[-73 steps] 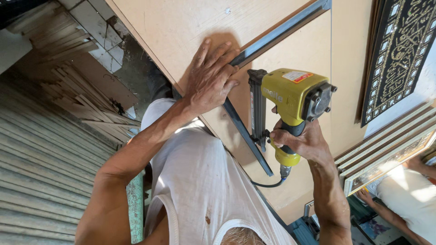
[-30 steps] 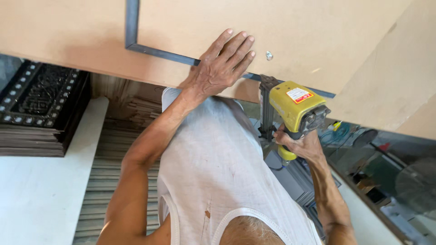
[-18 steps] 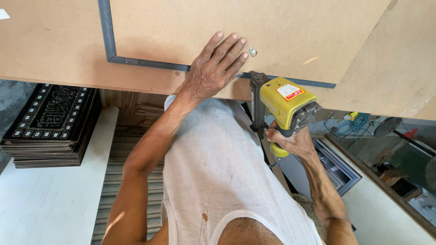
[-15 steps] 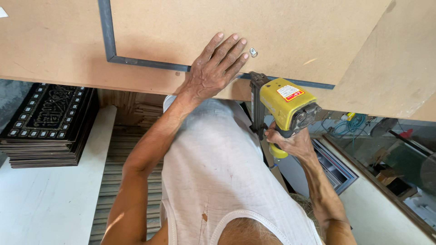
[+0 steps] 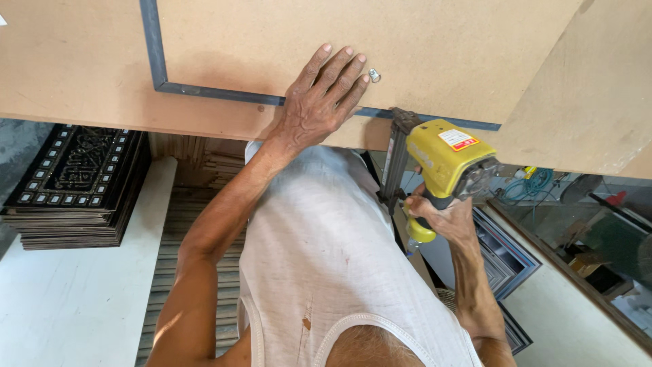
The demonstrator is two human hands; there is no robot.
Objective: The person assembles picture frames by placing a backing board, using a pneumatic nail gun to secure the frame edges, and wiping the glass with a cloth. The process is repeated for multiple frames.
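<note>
Yellow nail gun [image 5: 445, 160] in right hand [image 5: 445, 217], against smooth fibreboard [image 5: 435, 47].

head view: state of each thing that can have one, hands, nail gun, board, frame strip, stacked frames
left hand: flat, fingers spread, pressing on the board
right hand: gripping the nail gun handle
nail gun: nose against the board edge
board: lying flat
frame strip: under the board
stacked frames: piled flat, untouched
</note>
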